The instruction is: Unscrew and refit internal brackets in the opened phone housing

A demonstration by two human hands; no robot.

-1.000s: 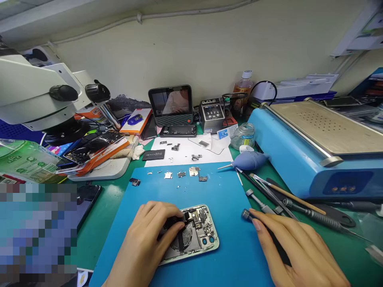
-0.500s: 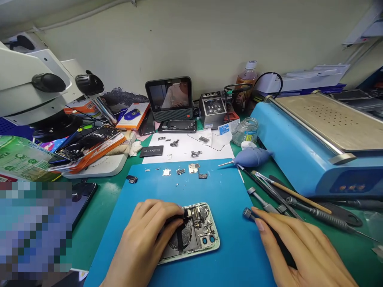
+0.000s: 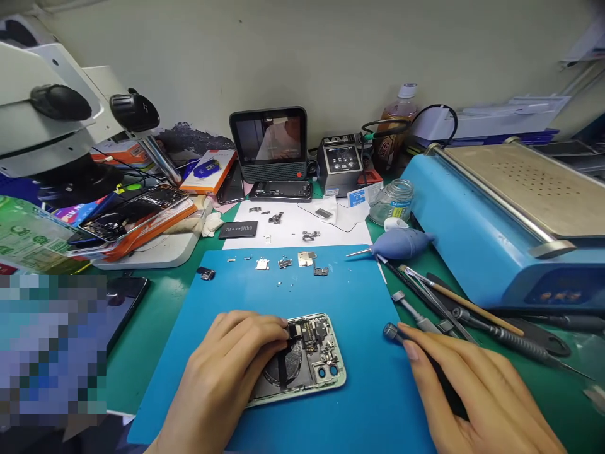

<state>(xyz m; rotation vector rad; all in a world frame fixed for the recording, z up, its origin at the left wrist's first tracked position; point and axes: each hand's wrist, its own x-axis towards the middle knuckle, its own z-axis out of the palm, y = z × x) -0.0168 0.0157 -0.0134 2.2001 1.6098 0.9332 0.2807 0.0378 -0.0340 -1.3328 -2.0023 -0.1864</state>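
Note:
An opened phone housing (image 3: 307, 378) with a pale green edge lies on the blue mat. It shows a black coil ring, small boards and two camera holes. My left hand (image 3: 227, 366) rests over its left part, thumb and fingers pinched together at a small black part (image 3: 294, 331) near the upper edge. Whether the fingers grip that part is hidden. On the right, my right hand (image 3: 472, 384) is closed round a black screwdriver (image 3: 447, 388), its knurled metal end (image 3: 391, 331) sticking out past the fingertips, apart from the housing.
Small phone parts (image 3: 285, 263) lie across the mat's far side, with a battery (image 3: 238, 229) beyond. A blue air blower (image 3: 401, 243), tweezers, a brush (image 3: 467, 302) and a blue heating plate (image 3: 472, 233) stand right. A microscope (image 3: 51, 120) overhangs the left.
The camera view has shifted slightly. Both hands keep nearly the same pose over the housing and round the screwdriver.

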